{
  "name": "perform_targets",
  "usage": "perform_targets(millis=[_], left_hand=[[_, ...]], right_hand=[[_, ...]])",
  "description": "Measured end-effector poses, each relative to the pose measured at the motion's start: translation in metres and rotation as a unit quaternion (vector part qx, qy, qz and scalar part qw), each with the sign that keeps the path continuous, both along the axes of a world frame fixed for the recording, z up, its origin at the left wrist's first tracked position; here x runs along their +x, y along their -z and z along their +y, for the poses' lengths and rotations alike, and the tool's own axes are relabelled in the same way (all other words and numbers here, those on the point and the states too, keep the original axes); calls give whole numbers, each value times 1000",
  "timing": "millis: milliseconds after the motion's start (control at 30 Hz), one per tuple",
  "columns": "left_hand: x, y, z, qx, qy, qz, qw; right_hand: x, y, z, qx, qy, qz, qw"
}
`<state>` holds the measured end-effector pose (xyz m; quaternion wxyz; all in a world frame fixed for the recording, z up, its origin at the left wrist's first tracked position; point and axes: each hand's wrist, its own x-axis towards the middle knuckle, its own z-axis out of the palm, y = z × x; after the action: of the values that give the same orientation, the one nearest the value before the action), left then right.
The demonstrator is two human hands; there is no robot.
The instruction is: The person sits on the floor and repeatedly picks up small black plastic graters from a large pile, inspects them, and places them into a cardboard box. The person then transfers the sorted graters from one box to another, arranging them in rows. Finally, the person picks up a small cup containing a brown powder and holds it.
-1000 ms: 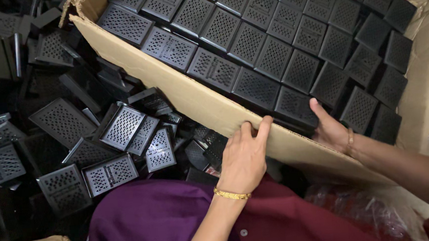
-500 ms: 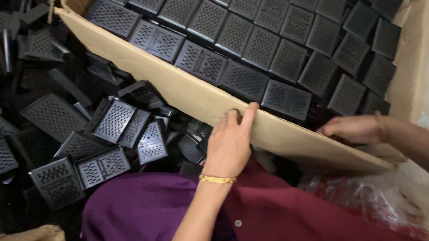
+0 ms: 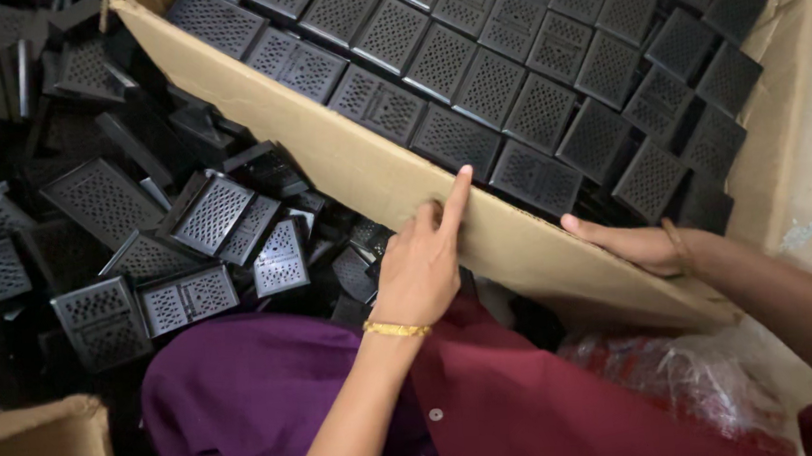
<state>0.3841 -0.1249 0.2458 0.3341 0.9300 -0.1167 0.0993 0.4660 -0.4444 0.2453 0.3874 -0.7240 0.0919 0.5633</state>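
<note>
Two hands rest on the near wall of a cardboard box point(image 3: 365, 169), seen from the head camera looking down. The left hand point(image 3: 422, 260) lies flat against the outer face of that wall, its fingers point(image 3: 457, 197) spread and pointing up to the rim, gripping nothing; a gold bangle point(image 3: 395, 329) circles its wrist. The right hand point(image 3: 634, 242) lies open over the rim further along the same wall, palm down, thumb side toward the inside of the box, and likewise clasps nothing. The two hands are well apart.

Inside the box, black perforated plastic covers point(image 3: 472, 74) lie face up in tidy overlapping rows that fill it from wall to wall. Outside the box, to the left, a loose heap of the same black perforated parts point(image 3: 190, 232) lies jumbled at all angles. Purple cloth point(image 3: 247, 397) and dark red cloth point(image 3: 530, 408) cover the person's lap beneath the arms. A corner of a second cardboard box point(image 3: 35, 453) shows at lower left, and crumpled clear plastic wrap point(image 3: 678, 380) lies at lower right.
</note>
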Motion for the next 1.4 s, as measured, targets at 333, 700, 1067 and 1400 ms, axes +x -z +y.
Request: perform_targets(millis=[333,700,1067,1400], left_hand=[[-114,-2,96,-200,-135,-4,970],[-358,117,297,85,-681,-80,723],[-363,179,349,77,-733,-122,665],[-343,99,363,197,-633,107,741]], right_hand=[[-7,-106,88,-446,-461,-365,675],[-82,-51,324,332,-503,-571,558],[-179,116,672,400,-582,-624,336],[-177,130,718,335,-582,-686,281]])
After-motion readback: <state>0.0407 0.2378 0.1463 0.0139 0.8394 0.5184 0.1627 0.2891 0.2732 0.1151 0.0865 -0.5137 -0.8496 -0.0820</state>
